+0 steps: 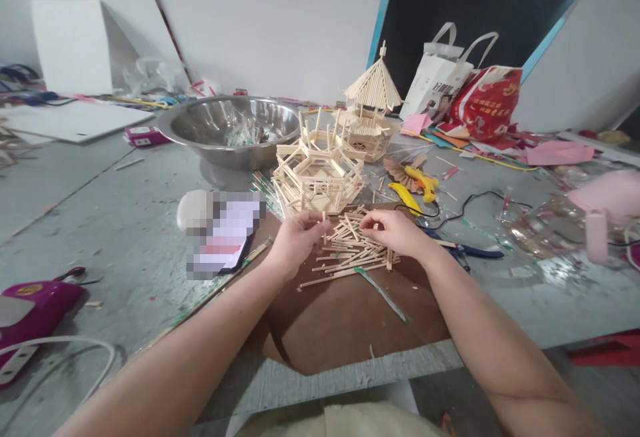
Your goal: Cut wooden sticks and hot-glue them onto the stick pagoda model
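My left hand [300, 240] is closed in a pinch, with a short wooden stick [324, 218] standing upright between thumb and fingertips. Opposite it, my right hand [393, 229] is also closed, its fingers curled over what looks like a small wooden stick, mostly hidden. Beneath both hands lies a loose pile of thin wooden sticks [345, 250] on a brown sheet [350, 323]. Just beyond them stands an open-topped, many-sided stick frame [320, 173]. Behind that is a stick pavilion [373, 100] with a pointed roof.
A metal basin [200, 133] holding clear wrappers stands at the back left. A phone [227, 230] and a white rounded object [195, 210] lie left of my hands. To the right are a yellow glue gun [423, 183], blue-handled pliers [475, 250] and a black cord.
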Demonstrator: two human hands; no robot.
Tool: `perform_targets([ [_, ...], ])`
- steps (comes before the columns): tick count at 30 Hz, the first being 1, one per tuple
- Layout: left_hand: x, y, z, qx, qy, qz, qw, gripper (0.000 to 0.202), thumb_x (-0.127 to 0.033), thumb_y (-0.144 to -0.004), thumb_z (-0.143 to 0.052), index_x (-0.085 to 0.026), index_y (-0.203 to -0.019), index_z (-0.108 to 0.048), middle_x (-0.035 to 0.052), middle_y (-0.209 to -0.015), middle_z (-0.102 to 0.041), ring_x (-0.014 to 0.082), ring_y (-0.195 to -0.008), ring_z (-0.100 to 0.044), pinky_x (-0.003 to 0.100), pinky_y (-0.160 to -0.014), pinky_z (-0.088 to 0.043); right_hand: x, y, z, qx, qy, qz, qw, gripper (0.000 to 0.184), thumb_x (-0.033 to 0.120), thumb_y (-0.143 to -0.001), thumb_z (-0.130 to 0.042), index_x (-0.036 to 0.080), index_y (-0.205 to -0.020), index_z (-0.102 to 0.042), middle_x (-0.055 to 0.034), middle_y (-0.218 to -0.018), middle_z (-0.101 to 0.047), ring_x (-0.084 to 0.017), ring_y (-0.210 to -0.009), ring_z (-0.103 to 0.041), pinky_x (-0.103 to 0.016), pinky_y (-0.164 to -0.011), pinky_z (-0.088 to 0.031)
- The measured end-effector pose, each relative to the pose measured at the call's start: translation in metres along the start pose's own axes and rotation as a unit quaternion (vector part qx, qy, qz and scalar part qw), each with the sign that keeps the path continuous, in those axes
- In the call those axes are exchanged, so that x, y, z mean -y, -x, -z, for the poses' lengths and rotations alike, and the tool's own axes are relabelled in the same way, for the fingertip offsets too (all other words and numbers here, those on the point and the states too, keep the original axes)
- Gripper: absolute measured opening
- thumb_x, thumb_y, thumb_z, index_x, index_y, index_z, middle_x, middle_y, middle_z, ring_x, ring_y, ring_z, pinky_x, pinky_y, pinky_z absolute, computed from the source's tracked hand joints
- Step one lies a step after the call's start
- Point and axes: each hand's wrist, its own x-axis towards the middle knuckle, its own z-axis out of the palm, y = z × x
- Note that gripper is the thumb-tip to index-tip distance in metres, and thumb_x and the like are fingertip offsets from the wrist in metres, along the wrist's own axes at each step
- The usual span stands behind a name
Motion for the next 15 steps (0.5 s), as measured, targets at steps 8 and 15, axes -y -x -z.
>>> perform_targets([
  [8,-0.006,-0.007,0.015,-0.006,-0.059,-0.002,0.998,0.024,-0.032,-0.06,-0.061,-0.015,-0.069,-0.047,-0.0023,-0.057,-0.058,0.0087,-0.043,-0.053,0.018,-0.039,-0.039,-0.005,0.003,0.007,0.165,0.101,0.012,0.981,0.014,0.027,-0.07,-0.051,0.021,-0.077,-0.062,-0.0012,-0.075,-0.063,-0.013,-0.068,-0.055,-0.021,-0.06,-0.036],
  [15,-0.005,-0.007,0.016,0.025,-0.126,0.016,0.992,0.021,-0.033,-0.064,-0.057,-0.015,-0.072,-0.049,-0.0001,-0.066,-0.059,0.0077,-0.043,-0.052,0.019,-0.041,-0.039,0.003,0.002,-0.011,0.13,0.064,0.049,0.988,0.021,0.023,-0.073,-0.047,0.02,-0.089,-0.06,-0.0037,-0.086,-0.063,-0.014,-0.078,-0.055,-0.024,-0.068,-0.037],
])
